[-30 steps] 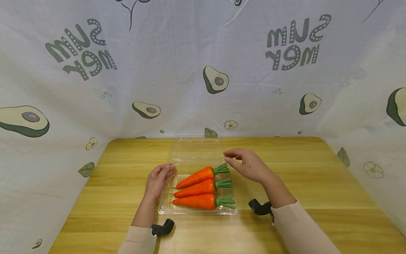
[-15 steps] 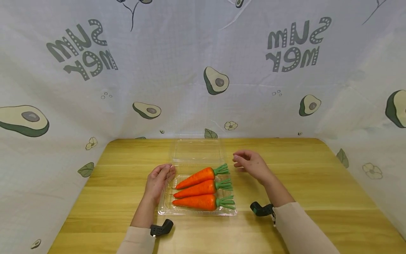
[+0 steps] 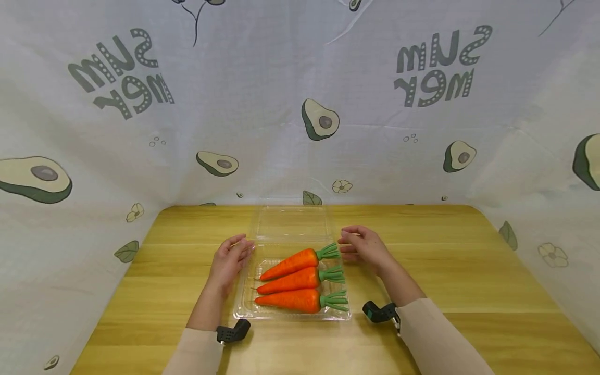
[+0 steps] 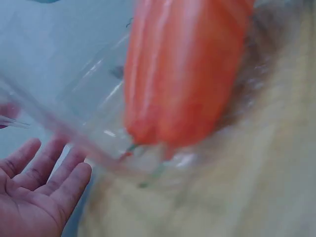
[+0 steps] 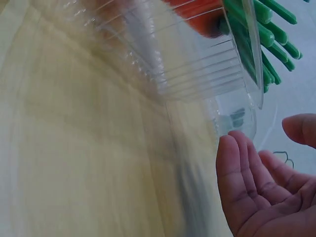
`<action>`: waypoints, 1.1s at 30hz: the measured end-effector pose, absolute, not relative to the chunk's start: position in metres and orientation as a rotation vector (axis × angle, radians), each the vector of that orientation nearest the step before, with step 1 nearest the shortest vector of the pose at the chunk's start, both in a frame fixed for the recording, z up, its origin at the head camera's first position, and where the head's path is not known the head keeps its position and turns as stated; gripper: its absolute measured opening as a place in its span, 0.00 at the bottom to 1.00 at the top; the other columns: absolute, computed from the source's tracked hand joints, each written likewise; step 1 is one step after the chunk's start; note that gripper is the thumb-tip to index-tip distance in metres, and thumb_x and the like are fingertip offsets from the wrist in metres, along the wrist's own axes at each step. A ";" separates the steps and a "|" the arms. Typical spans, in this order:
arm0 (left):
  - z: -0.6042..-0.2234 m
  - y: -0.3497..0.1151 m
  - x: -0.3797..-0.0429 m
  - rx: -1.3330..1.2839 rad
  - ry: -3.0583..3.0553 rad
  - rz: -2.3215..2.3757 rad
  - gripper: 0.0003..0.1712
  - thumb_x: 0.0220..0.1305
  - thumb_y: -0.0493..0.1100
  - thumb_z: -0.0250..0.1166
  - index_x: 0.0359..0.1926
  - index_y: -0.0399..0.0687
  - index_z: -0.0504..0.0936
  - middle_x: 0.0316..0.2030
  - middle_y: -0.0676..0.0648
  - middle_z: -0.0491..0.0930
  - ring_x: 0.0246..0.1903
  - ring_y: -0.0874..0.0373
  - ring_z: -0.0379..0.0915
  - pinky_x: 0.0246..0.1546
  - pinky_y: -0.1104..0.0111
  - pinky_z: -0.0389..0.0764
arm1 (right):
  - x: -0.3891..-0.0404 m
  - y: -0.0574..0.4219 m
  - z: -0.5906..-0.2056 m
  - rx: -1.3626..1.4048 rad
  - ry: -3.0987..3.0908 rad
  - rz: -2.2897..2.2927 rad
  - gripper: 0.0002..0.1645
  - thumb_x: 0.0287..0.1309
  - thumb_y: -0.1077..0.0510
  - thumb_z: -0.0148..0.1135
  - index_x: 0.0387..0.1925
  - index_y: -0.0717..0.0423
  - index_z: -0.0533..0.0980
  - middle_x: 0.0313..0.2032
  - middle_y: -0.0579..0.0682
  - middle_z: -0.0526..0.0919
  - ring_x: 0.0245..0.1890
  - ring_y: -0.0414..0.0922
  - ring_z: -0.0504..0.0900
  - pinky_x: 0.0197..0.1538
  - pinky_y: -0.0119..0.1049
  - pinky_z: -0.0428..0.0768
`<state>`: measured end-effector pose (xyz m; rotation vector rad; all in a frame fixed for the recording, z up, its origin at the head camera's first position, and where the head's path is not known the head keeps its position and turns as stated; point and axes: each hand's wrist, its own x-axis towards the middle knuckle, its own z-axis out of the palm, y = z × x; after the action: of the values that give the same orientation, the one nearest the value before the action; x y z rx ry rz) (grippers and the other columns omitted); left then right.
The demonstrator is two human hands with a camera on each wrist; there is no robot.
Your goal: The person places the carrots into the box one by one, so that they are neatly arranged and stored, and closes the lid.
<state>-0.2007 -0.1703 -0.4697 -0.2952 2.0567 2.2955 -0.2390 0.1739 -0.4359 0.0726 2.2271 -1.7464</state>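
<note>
A clear plastic clamshell box (image 3: 290, 316) lies on the table with its transparent lid (image 3: 292, 223) folded back. Three orange carrots with green stalks sit side by side in its base: a back one (image 3: 290, 263), a middle one (image 3: 290, 281) and a front one (image 3: 290, 300). At the box's left side, near the hinge, is my left hand (image 3: 227, 262), its fingers loosely extended beside the clear wall in the left wrist view. My right hand (image 3: 365, 247) is at the opposite side, close to the back carrot's stalks, fingers relaxed and holding nothing.
The wooden table (image 3: 445, 271) extends on both sides of the box. A white cloth (image 3: 262, 120) printed with avocados hangs behind and beside the table. Each wrist carries a black camera mount, a left one (image 3: 233, 332) and a right one (image 3: 379, 312).
My left hand has released the box's left edge and shifted slightly back and left. The right hand drew away to the right, then came back a little toward the box. The carrots stay put.
</note>
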 end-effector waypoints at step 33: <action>-0.452 -0.187 -0.254 -0.075 1.960 1.955 0.36 0.78 0.41 0.55 0.79 0.36 0.52 0.71 0.28 0.62 0.48 0.61 0.81 0.46 0.76 0.84 | -0.262 0.157 -0.451 0.083 2.140 -1.785 0.35 0.74 0.52 0.58 0.74 0.62 0.62 0.60 0.64 0.77 0.37 0.36 0.84 0.42 0.27 0.86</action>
<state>-0.2540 -0.1871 -0.4520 -0.0747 1.9598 1.9552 -0.2620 0.1572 -0.4513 0.0834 2.1399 -1.7854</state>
